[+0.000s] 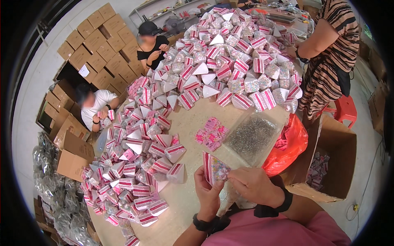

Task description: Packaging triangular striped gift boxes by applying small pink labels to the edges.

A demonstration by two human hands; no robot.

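Note:
My left hand (208, 192) grips a cake-slice-shaped piece (216, 169), a wedge with pink and white striped layers on one side and a colorful speckled face. At the slice's right corner, the fingers of my right hand (254, 185) are pinched together. What lies between those fingertips is hidden. Just beyond the slice, a small pile of pink printed cards (212, 134) lies on the table (193, 119). To the right of the cards stands a clear shallow tray (279, 122) holding many tiny metal pieces (252, 137).
Heaps of similar cake slices (230, 61) cover the table's far and left parts. Right of the tray sit a red plastic bag (293, 143) and an open cardboard box (340, 160). One person (336, 49) stands at the right; two others sit at the left. Stacked cartons (102, 45) line the wall.

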